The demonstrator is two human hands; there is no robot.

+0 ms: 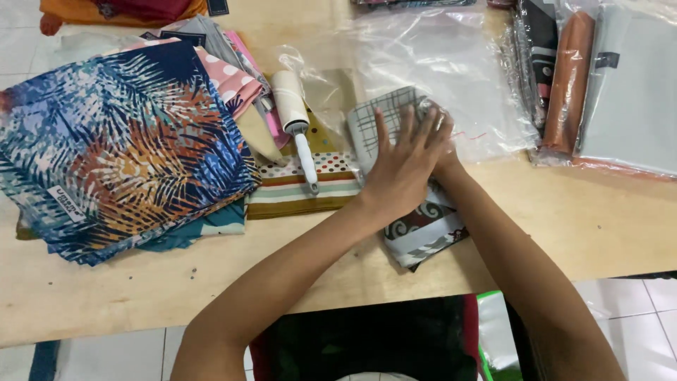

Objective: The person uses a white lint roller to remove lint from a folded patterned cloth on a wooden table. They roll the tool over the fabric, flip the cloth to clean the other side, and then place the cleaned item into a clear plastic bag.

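A folded grey cloth [374, 127] with a dark grid print lies on the wooden table [599, 219]. Its near end, which shows a swirl pattern [423, 229], points toward me. My left hand [403, 169] lies flat on the cloth, palm down and fingers spread. My right hand [443, 144] is at the cloth's right edge, mostly hidden behind the left hand. Only its wrist and a few fingertips show near crinkled clear plastic [430, 109]. Whether it grips anything is hidden.
A white lint roller [293, 113] lies left of the cloth on a striped, dotted cloth [296, 187]. A stack of folded palm-print fabrics [120, 148] fills the left. Clear plastic bags [451, 63] lie behind. Bagged cloths [620, 92] sit at the right.
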